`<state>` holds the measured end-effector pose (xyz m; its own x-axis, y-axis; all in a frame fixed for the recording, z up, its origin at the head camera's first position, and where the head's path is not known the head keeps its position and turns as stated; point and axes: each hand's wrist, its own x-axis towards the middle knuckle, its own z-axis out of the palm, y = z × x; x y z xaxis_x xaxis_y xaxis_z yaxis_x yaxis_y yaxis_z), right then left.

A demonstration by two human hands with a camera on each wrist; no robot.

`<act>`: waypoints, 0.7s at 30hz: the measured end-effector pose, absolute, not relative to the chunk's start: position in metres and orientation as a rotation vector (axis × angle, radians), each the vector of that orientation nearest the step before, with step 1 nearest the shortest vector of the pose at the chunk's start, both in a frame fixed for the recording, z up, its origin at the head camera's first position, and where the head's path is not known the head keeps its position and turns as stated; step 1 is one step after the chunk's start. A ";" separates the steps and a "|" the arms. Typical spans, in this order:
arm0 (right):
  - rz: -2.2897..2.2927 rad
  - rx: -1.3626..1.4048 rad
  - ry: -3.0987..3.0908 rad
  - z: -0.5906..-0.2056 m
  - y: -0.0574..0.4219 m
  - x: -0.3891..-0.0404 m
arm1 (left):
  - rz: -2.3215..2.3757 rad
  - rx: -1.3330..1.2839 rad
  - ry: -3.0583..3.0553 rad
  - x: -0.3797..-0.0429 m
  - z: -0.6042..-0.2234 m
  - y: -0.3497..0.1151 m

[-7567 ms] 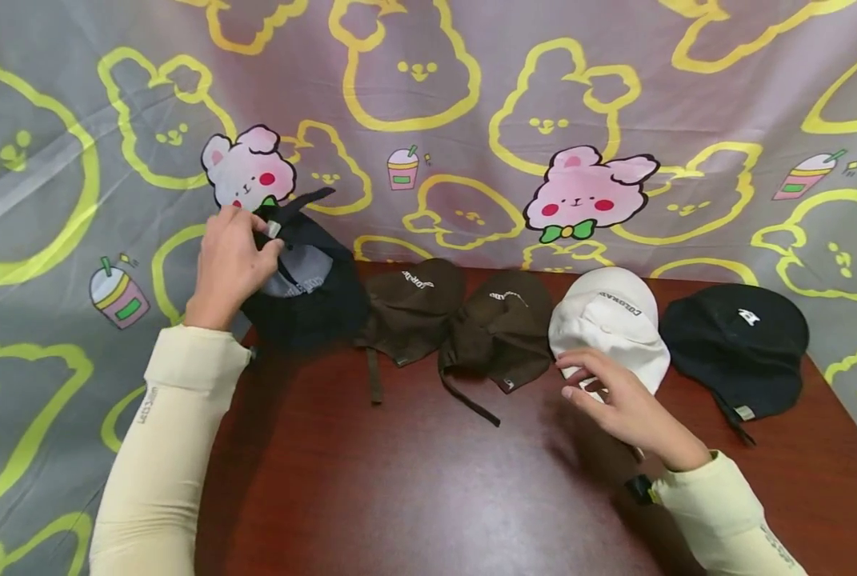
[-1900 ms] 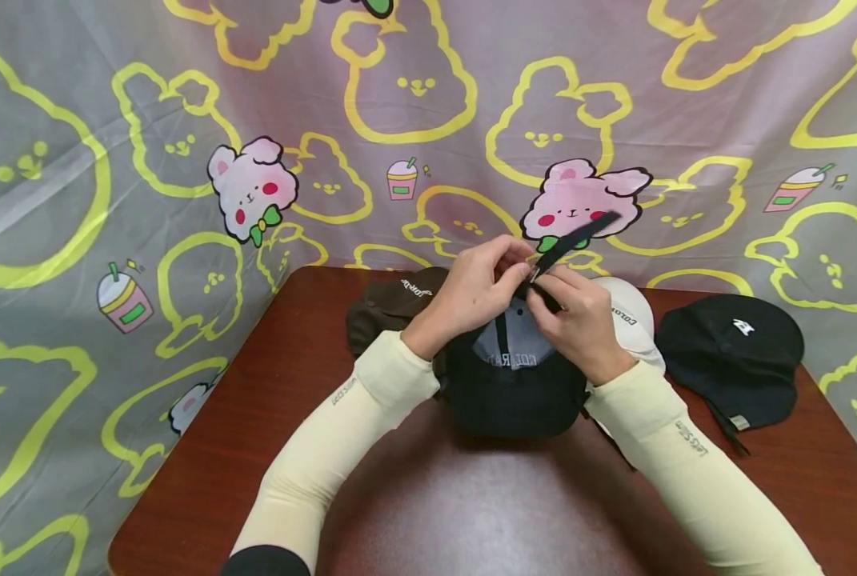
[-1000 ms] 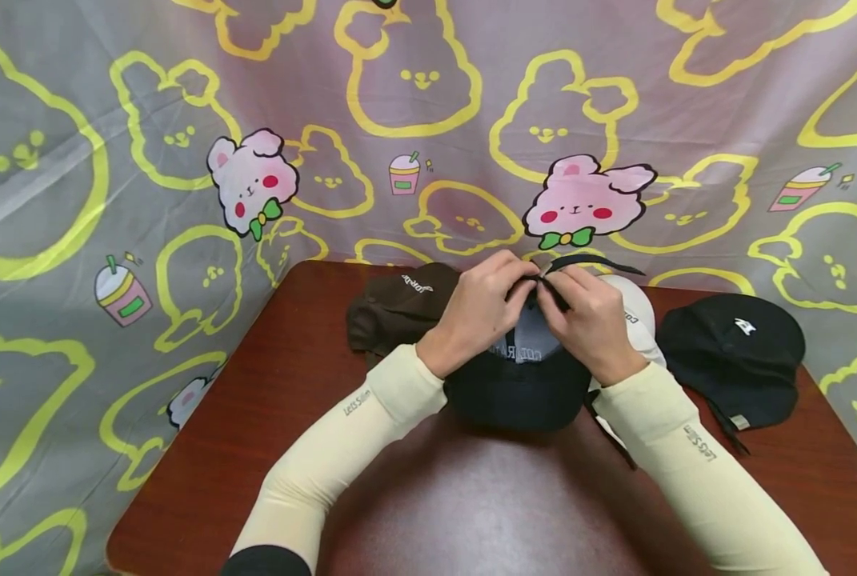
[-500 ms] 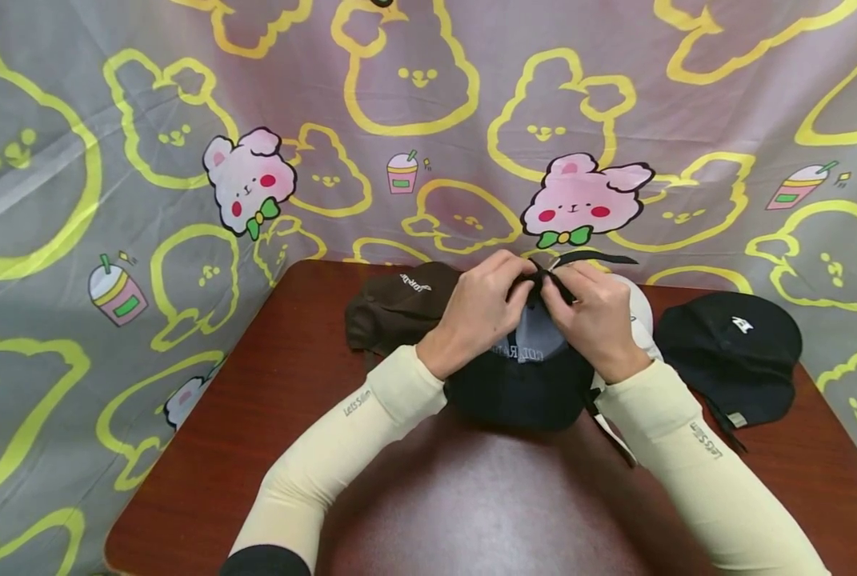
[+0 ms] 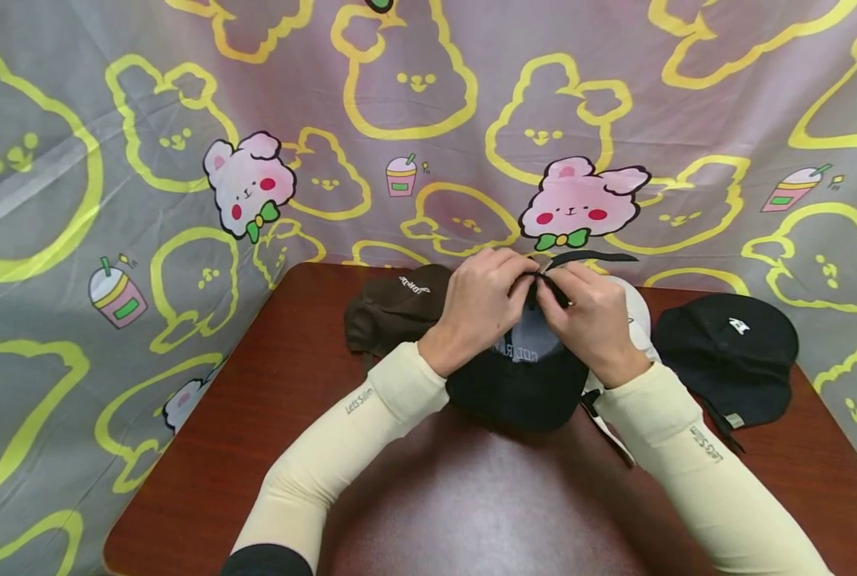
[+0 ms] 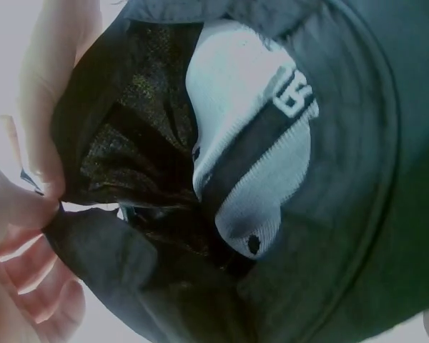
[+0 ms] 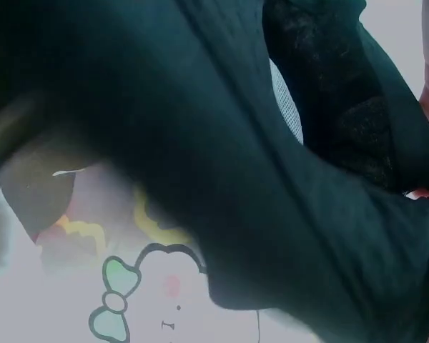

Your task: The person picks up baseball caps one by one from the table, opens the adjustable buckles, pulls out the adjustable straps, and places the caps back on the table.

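A black cap (image 5: pixel 518 400), its brim toward me and its inside with a grey panel and reversed lettering showing, is held up at the middle of the table. My left hand (image 5: pixel 480 308) pinches the left end of its back strap between thumb and fingers. Close beside it, my right hand (image 5: pixel 592 320) pinches the strap's other side; the loose strap end (image 5: pixel 594 256) sticks out to the right above that hand. In the left wrist view, fingertips grip the edge of the cap's back opening, and the grey inner panel (image 6: pixel 250 179) shows. Dark cap fabric (image 7: pixel 222 157) fills much of the right wrist view.
On the reddish-brown table (image 5: pixel 255 448), a brown cap (image 5: pixel 399 308) lies behind my left forearm. A white cap (image 5: pixel 637 308) is partly hidden behind my right hand, and another black cap (image 5: pixel 730 344) lies at the right. A patterned curtain (image 5: pixel 428 160) hangs behind.
The held black cap has come from the far left to the middle, in front of the other caps. My right hand has joined the left at its strap. Little differs over the last second.
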<state>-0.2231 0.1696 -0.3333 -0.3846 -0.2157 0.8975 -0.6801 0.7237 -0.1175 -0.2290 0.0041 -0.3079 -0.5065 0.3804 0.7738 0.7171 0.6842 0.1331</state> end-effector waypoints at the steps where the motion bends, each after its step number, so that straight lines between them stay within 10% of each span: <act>1: 0.587 0.687 -1.951 -0.334 0.170 -0.223 | -0.578 -0.833 -2.148 -0.229 -0.308 0.004; 21: 0.652 0.601 -1.952 -0.340 0.166 -0.229 | -0.562 -0.772 -2.191 -0.229 -0.316 0.000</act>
